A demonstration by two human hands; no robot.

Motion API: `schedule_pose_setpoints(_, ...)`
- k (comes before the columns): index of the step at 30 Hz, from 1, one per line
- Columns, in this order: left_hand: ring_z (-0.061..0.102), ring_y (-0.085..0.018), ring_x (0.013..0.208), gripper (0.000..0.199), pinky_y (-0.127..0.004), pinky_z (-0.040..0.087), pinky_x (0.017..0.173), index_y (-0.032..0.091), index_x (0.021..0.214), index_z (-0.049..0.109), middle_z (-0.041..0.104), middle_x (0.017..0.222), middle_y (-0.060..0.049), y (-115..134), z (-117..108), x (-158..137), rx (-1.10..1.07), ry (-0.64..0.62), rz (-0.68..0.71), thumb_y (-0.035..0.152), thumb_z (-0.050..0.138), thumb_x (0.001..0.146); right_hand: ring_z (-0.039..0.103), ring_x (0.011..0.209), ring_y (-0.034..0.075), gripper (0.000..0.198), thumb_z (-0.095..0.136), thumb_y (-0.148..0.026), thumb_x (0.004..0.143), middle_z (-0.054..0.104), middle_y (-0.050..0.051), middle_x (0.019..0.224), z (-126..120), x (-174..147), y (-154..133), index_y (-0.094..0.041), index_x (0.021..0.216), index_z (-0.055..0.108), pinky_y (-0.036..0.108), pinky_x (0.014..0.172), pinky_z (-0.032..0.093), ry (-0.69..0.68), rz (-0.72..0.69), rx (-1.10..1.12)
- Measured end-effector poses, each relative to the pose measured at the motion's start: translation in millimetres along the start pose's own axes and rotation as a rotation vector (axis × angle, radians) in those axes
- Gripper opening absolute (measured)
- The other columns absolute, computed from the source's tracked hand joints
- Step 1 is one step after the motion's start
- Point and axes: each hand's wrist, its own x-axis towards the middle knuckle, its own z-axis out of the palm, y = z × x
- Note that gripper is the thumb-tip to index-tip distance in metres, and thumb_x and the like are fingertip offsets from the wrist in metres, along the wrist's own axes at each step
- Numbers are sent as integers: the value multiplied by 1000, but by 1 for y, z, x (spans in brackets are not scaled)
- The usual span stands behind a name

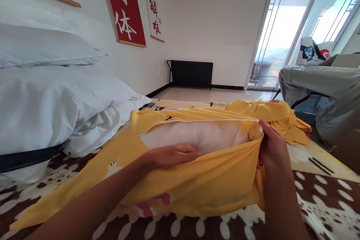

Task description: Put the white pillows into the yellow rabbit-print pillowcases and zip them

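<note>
A white-walled room fills my view: a red hanging scroll (125, 11) is high to the left beyond the yellow cover (208, 183), a black panel (192, 74) stands beyond it by the far wall, and a sliding glass door (284, 33) is beyond it to the right. The cover lies across a brown-and-cream blanket (323, 191), its long slit showing a white filling (194, 135). I have the right hand (272, 142) closed at the cover's right end, pinching fabric where the slit ends. The left hand (176, 155) lies at the slit, back upward, fingers together and nearly straight against the filling; I can't tell whether it grips any cloth. White bedding (56, 97) is piled left of the cover; a crumpled yellow cloth (261, 114) lies just past its far right end.
</note>
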Motion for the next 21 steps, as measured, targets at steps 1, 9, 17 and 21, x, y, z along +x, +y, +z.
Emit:
schedule_pose_setpoints(1, 51, -12, 59, 47, -21, 39, 53, 17, 76, 64, 60, 68, 0, -3, -7, -13, -30, 27, -56, 49, 33, 90, 56, 50, 13, 32, 73, -48, 64, 62, -1, 60, -3, 4, 2, -18, 70, 63, 26, 50, 44, 1, -7, -31)
schedule_pose_setpoints(9, 36, -6, 39, 43, -17, 27, 36, 16, 49, 49, 39, 44, 6, -79, -67, -74, 323, 484, -141, 38, 51, 86, 37, 50, 10, 27, 60, -33, 70, 44, -4, 48, 19, 17, 67, -19, 51, 47, 24, 50, 23, -281, -124, -1044)
schedule_pose_setpoints(17, 34, -5, 48, 41, -16, 29, 43, 16, 53, 47, 37, 49, 6, -20, -39, -3, 380, 846, 36, 39, 47, 87, 34, 55, 11, 28, 46, -35, 77, 38, -5, 54, 34, 10, 57, -21, 55, 36, 24, 52, 25, -220, -217, -886)
schedule_pose_setpoints(21, 25, -5, 44, 42, -18, 25, 42, 17, 49, 31, 25, 46, 7, 24, -12, 14, 481, 1186, 199, 27, 49, 85, 29, 51, 11, 31, 43, -41, 82, 25, -6, 57, 26, -26, 26, -23, 60, 31, 24, 48, 29, 142, -405, -326)
